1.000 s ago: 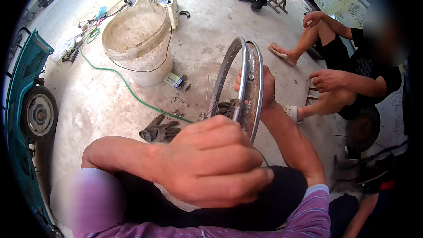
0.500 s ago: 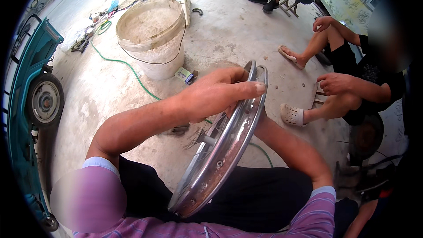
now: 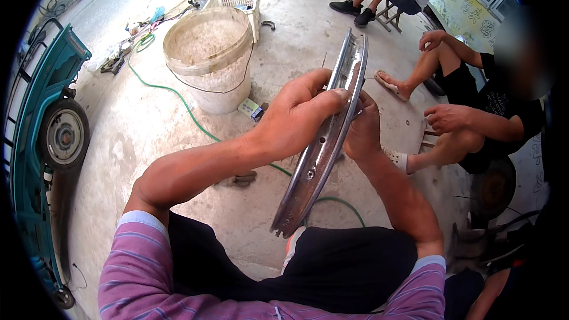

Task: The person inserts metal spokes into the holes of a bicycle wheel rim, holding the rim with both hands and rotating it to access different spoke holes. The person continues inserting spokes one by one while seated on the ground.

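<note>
A worn metal wheel rim (image 3: 315,163) stands tilted in front of me, its rusty outer channel with several small holes turned my way. My left hand (image 3: 296,106) grips its left side, the thumb lying over the channel and the fingers partly hidden behind the edge. Against the right side of the rim is my right hand (image 3: 363,130), its fingers closed. What those fingers pinch is mostly hidden by the rim. A thin spoke-like wire (image 3: 324,59) sticks up beyond my left hand.
Beyond my left arm stands a large dirty white bucket (image 3: 208,77), with a white plastic crate (image 3: 252,9) behind it. A green hose (image 3: 184,104) snakes over the concrete floor. Left is a teal cart (image 3: 44,77); at right sits a person in black (image 3: 495,98). Another sits farther back.
The rim has moved up and away from my lap and stands steeper. Its hub, seen before, is now hidden. My right hand shows more beside the rim, and my left hand sits lower along it.
</note>
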Demonstrator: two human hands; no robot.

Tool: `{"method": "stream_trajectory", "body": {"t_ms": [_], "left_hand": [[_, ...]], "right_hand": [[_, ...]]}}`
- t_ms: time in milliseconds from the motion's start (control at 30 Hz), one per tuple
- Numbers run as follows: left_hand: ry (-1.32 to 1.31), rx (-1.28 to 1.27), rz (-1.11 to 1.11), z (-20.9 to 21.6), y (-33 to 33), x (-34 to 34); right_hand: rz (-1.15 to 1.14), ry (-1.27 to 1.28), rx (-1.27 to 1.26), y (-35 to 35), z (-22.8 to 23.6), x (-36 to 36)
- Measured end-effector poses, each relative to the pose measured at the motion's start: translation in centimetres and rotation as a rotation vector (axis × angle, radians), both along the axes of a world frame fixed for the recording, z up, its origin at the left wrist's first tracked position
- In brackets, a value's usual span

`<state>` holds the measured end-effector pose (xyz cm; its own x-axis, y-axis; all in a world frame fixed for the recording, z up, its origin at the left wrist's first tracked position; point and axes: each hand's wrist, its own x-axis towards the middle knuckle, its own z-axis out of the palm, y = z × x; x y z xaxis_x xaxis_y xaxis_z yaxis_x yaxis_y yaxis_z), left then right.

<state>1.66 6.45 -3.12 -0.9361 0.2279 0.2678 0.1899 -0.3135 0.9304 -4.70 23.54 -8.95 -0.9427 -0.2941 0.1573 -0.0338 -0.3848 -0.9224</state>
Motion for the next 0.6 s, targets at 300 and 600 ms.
{"method": "stream_trajectory", "body": {"t_ms": [300, 600], "left_hand": [[-0.024, -0.013, 0.114, -5.0, 1.5, -2.1], [-0.004, -0.083, 0.19, -4.2, 1.8, -3.2]], "right_hand": [[-0.011, -0.031, 0.099, 0.2, -4.2, -0.1], [0.01, -0.037, 0.066, 0.3, -3.5, -0.4]]}}
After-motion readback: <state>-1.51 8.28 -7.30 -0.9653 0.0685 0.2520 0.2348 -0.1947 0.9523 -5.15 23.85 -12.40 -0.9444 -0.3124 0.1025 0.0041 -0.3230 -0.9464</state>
